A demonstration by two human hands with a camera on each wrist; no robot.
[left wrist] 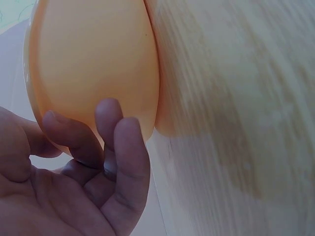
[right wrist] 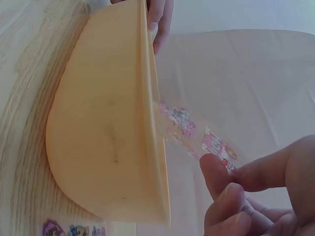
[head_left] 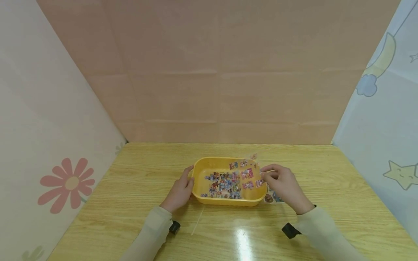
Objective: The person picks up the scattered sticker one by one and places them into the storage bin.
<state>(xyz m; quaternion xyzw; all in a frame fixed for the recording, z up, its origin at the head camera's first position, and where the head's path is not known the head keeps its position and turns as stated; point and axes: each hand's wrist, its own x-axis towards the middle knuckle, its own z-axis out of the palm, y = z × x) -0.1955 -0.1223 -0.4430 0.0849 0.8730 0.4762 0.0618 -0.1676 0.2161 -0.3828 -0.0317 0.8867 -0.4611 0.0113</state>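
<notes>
A yellow plastic tub stands on the table, with colourful cartoon stickers on clear film lying inside. My left hand grips the tub's left end by the rim; in the left wrist view its curled fingers lie against the tub's outer wall. Between thumb and index finger, my right hand pinches the edge of a clear sticker sheet with pink cartoon figures. That sheet slants over the tub's right side. In the right wrist view, the tub's wall hides part of the sheet.
Another clear sticker sheet lies on the wooden table just right of the tub, partly under my right hand. A thin pale strip lies in front of the tub. Papered walls border the table at the back and both sides.
</notes>
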